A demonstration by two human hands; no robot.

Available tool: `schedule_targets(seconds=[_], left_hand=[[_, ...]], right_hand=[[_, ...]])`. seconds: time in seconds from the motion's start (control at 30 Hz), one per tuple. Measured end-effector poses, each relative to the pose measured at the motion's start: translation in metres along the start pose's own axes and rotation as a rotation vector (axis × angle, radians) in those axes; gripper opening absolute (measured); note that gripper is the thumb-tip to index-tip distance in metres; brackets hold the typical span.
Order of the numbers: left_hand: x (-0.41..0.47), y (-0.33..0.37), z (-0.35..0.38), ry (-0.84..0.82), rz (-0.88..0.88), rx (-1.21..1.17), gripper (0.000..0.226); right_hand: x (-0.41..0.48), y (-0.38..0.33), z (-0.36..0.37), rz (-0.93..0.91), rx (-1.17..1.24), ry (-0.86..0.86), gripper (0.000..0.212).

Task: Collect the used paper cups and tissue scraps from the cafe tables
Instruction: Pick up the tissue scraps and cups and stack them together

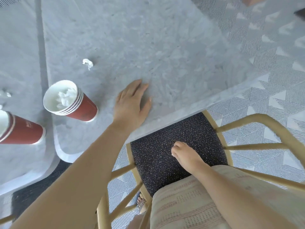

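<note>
We're partway: our stacked red cups [71, 103] stand on the grey table [165, 47], tissue stuffed inside. Another cup [19, 131] and a loose tissue scrap [88, 63] wait nearby. Left hand [132, 103] lies flat and empty beside the stack; right hand [183, 154] hangs relaxed over the chair [165, 138], holding nothing.

On table [165, 47]: tissue scrap [87, 62] behind cup stack [71, 100].

Our left arm [74, 171] reaches forward from the near left, bare to the wrist. Our left hand [132, 103] lies palm down, fingers straight and close together, thumb spread to the right. Our right hand [183, 154] hangs nearer, fingers loosely curled, holding nothing.
</note>
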State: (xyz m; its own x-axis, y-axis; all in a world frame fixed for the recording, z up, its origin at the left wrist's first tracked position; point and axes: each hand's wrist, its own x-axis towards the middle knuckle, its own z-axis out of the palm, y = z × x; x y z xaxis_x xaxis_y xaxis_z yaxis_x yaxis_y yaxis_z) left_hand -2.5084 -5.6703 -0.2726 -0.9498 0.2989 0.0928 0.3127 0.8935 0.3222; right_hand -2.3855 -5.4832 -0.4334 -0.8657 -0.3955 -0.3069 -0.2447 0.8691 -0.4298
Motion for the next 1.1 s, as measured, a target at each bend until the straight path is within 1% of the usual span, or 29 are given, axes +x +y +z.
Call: schedule_targets(seconds=[0.07,0.13,0.2,0.3,0.4,0.53,0.6,0.73,0.8,0.9,1.1], left_hand=[[-0.014,0.007,-0.010,-0.089,-0.017,0.022,0.050],[-0.030,0.012,-0.025,-0.199,-0.035,0.026,0.051],[-0.045,0.017,-0.047,-0.241,-0.079,-0.018,0.048],[-0.061,0.026,-0.084,-0.194,-0.146,-0.106,0.045],[-0.074,0.029,-0.119,-0.124,-0.193,-0.139,0.043],[-0.091,0.011,-0.163,-0.032,-0.298,-0.138,0.036],[-0.102,-0.006,-0.182,0.010,-0.337,-0.112,0.036],[-0.129,-0.048,-0.211,0.072,-0.431,-0.099,0.036],[-0.140,-0.067,-0.221,0.072,-0.483,-0.089,0.032],[-0.151,-0.094,-0.232,0.089,-0.515,-0.058,0.024],[-0.167,-0.146,-0.241,0.079,-0.562,-0.046,0.032]], right_hand=[[-0.018,-0.017,-0.028,-0.035,0.060,0.062,0.007],[-0.035,-0.037,-0.057,-0.058,0.127,0.114,0.011],[-0.048,-0.057,-0.087,-0.085,0.188,0.150,0.010],[-0.056,-0.088,-0.127,-0.139,0.218,0.178,0.011],[-0.050,-0.117,-0.160,-0.202,0.207,0.179,0.012],[-0.027,-0.164,-0.195,-0.302,0.184,0.237,0.013],[-0.013,-0.191,-0.207,-0.350,0.204,0.262,0.012],[0.013,-0.243,-0.217,-0.415,0.305,0.289,0.007],[0.027,-0.266,-0.218,-0.421,0.351,0.288,0.006],[0.048,-0.302,-0.219,-0.457,0.377,0.281,0.005],[0.094,-0.360,-0.214,-0.448,0.351,0.282,0.012]])
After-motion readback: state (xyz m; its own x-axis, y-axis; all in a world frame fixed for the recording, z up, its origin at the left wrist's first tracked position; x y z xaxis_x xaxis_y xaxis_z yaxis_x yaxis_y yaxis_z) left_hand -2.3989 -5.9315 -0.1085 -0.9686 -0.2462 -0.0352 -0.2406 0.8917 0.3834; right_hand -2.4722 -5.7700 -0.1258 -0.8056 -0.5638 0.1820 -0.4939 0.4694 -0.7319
